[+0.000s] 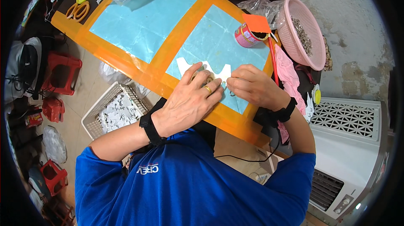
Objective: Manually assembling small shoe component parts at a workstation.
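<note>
Evidently this calls for two hands close together: my left hand (189,95) lies over the white piece (223,73), its fingers bent and pressed down, though I cannot tell whether they grip anything underneath. The fingertips of my right hand (254,87) are drawn together in a pinch at the piece's right edge; what sits between them is hidden from me. The piece itself rests on the blue sheet (216,32), near the edge closest to my body.

To do this well, I think I should press firmly but evenly with the left, so the thin piece neither slides nor creases, and let only the right fingertips make the fine movements. A light pinch seems wiser than a tug; the narrow prongs look easy to bend.

The piece looks smooth and matt, like card or stiff paper, with blunt prongs and a scooped edge. The sheet under it is faintly creased, with a slight sheen, and framed by glossy, translucent orange tape (172,36). Beyond my right hand stands a round tin (242,38) in a pink label, with a flat orange card (256,23) at its mouth. Further right, a pink basket (319,57) of latticed plastic holds a glinting, metallic-looking heap.
</note>
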Demonstrator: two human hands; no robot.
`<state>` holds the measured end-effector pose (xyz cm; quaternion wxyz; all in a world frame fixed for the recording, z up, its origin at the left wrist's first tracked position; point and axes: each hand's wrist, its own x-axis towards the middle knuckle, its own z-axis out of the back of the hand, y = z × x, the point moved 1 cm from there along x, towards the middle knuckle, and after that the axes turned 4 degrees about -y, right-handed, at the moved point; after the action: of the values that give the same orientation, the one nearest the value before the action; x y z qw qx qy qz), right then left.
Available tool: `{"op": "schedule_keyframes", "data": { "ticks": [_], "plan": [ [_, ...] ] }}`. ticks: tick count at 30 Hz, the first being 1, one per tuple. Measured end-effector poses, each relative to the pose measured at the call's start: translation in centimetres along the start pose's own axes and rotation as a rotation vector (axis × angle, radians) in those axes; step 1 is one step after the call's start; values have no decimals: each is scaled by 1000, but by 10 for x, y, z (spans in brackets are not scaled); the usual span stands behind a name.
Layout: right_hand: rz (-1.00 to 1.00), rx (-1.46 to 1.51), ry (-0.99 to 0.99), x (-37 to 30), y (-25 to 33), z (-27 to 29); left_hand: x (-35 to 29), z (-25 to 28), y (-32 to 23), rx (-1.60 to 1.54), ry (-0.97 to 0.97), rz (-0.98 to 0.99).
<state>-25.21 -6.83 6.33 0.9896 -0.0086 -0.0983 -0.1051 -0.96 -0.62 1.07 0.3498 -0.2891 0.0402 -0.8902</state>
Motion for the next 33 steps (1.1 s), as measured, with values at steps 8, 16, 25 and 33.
{"op": "schedule_keyframes", "data": {
  "ticks": [8,16,25,33],
  "plan": [
    [-133,49,-54,-12,14,4,1,3,0,-12,-1,-6],
    [-156,9,-72,-11,21,-2,3,6,0,-10,-7,-1],
    [-165,55,-117,-6,24,1,3,10,5,-141,-48,2],
    [-201,83,-233,-4,27,-3,16,15,12,-209,-11,36]
  ]
}}
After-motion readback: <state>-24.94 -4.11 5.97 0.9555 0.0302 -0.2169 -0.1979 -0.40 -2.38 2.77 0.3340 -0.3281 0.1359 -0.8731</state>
